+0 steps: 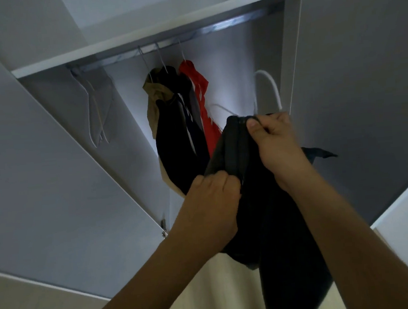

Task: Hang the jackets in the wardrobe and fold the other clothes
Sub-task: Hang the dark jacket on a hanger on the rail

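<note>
I hold a dark jacket (273, 222) up in front of the open wardrobe. My right hand (274, 143) grips its top edge, and a white hanger (269, 84) rises just behind that hand. My left hand (214, 197) is closed on the jacket's left edge, lower down. The rest of the jacket hangs down between my forearms. On the metal rail (187, 36) hang a tan jacket (153, 104), a black jacket (179, 141) and a red jacket (203, 105), close together.
Empty white hangers (96, 109) hang at the rail's left end. A white shelf (153, 33) sits above the rail. The wardrobe's left door (39, 168) and right door (363, 66) stand open on either side.
</note>
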